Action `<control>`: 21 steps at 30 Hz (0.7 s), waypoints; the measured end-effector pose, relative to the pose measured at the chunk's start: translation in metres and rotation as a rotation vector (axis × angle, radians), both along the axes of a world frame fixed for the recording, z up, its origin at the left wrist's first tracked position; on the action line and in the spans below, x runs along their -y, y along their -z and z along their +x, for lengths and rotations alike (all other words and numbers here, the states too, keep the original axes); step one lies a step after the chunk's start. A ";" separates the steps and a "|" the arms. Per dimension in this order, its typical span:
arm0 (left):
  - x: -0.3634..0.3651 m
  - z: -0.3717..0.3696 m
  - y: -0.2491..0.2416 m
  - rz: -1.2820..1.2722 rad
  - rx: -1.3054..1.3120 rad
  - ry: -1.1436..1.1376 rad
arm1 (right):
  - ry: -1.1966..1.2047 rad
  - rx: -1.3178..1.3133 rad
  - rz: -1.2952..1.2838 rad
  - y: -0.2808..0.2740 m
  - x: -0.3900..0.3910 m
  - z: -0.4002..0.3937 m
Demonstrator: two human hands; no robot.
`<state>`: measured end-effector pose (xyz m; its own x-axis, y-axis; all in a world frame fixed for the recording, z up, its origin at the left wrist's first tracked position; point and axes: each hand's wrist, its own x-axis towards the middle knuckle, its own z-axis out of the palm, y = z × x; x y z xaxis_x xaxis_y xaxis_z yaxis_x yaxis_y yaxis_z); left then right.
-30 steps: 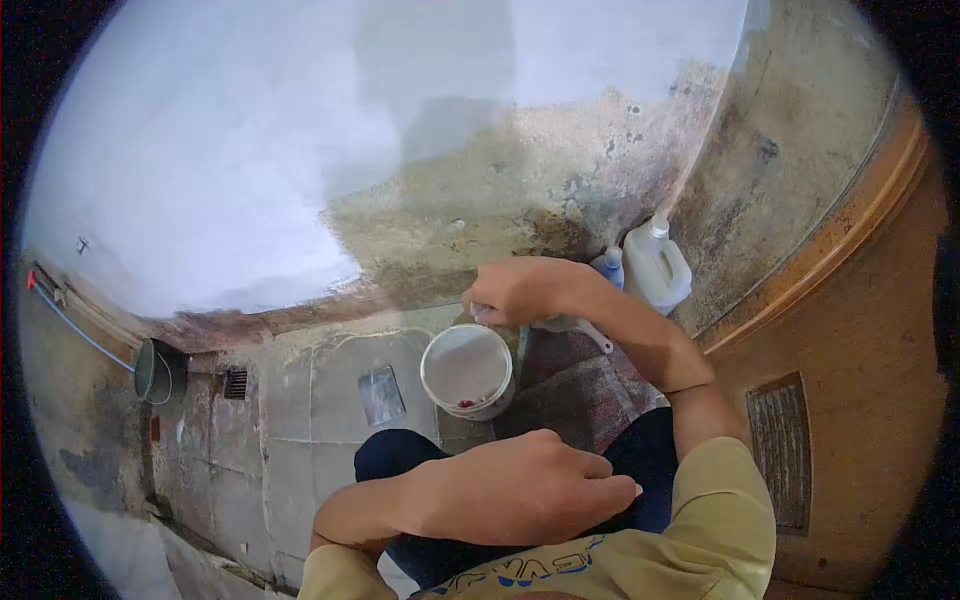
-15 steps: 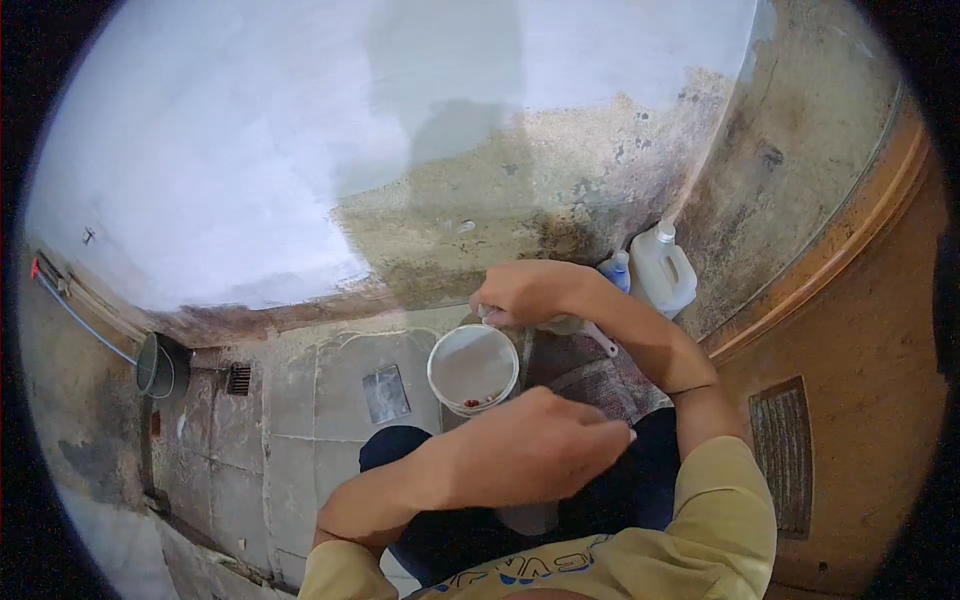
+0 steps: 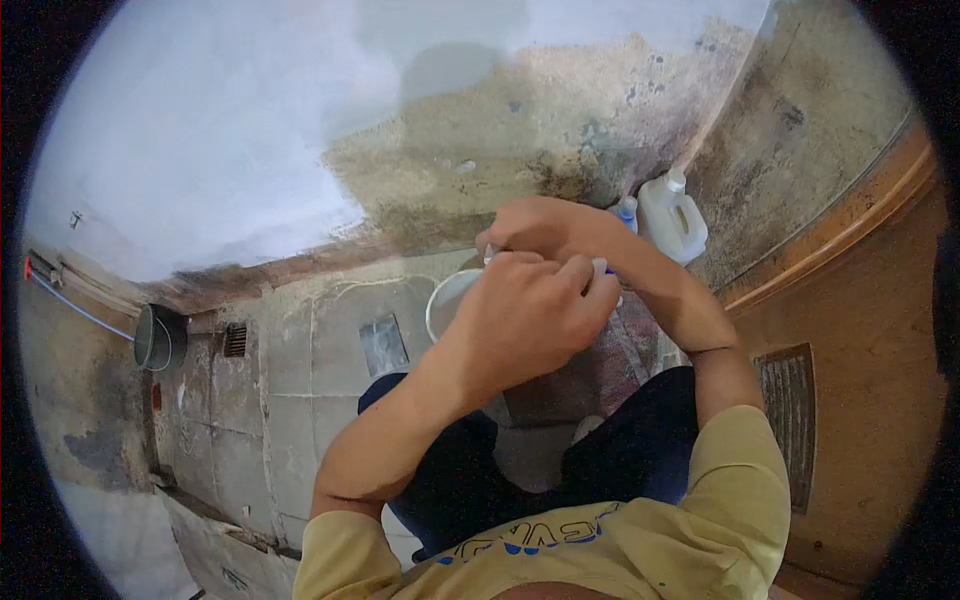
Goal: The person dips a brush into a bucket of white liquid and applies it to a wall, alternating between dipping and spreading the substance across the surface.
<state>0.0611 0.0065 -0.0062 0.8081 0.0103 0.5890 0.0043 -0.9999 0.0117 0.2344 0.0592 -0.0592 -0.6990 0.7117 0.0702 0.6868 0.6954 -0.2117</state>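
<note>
A: How many large surfaces are there?
B: Two stand out: one wall (image 3: pixel 220 130), white over much of it and stained below, and one brown panel (image 3: pixel 865 430) at the right.
A: And the hands?
B: Two. The left hand (image 3: pixel 540 305) is loosely curled; whether it grips anything, I cannot tell. The right hand (image 3: pixel 545 225) is bent, something pale by its fingertips, perhaps held; I cannot tell.
A: Buckets?
B: Two: a white bucket (image 3: pixel 434 305) on the floor below the hands, mostly blocked by the left hand and forearm, and a dark bucket (image 3: pixel 160 337) far left.
A: Anything smaller?
B: One pale jug (image 3: pixel 672 218) by the wall, one grey plate (image 3: pixel 384 345), one blue-and-clear bottle (image 3: pixel 628 211) beside the jug, partly behind the right forearm.
</note>
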 end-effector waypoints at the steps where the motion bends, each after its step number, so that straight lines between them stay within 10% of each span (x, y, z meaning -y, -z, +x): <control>1: -0.001 0.001 0.000 0.046 0.034 -0.016 | -0.008 -0.091 -0.002 0.003 -0.001 0.002; 7: -0.007 0.000 -0.001 0.098 0.040 -0.065 | 0.025 -0.444 -0.059 0.019 -0.005 0.010; 21: -0.015 0.011 0.023 0.030 -0.019 -0.002 | 0.059 -0.142 0.162 0.034 -0.026 0.003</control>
<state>0.0721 0.0218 -0.0297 0.8191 -0.0056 0.5737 0.0062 -0.9998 -0.0187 0.2372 0.0851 -0.0935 -0.6317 0.7223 0.2815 0.6983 0.6879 -0.1981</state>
